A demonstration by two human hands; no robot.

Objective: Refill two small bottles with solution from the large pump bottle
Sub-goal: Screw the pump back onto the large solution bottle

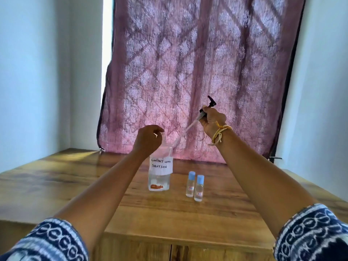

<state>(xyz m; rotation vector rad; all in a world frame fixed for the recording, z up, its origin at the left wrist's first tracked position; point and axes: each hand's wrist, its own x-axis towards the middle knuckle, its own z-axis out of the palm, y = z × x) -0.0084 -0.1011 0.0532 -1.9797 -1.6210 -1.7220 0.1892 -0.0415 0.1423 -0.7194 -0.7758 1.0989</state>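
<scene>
Clear plastic and thin tubing are what matter here. The large pump bottle (pixel 159 173) stands on the wooden bench (pixel 188 213), a handwritten paper label on its front and liquid in its lower part. The left hand (pixel 147 140) is curled around its neck, steadying it. The right hand (pixel 212 119) is closed on the black pump head (pixel 209 105), lifted up and to the right, with the dip tube (pixel 185 129) slanting back down into the bottle's mouth. Two small bottles (pixel 194 185) with pale blue caps stand touching one another, just to the right of the big bottle, caps on.

The pump assembly looks light, but its tube is thin, springy and probably wet, so it may flick drops as it clears the mouth; holding it by the rigid collar, as now, seems right. The big bottle is likely thin-walled and part full, best gripped low around the body for pouring. The small bottles look light and easily toppled, and each needs pinching at the body while its cap is unscrewed.
</scene>
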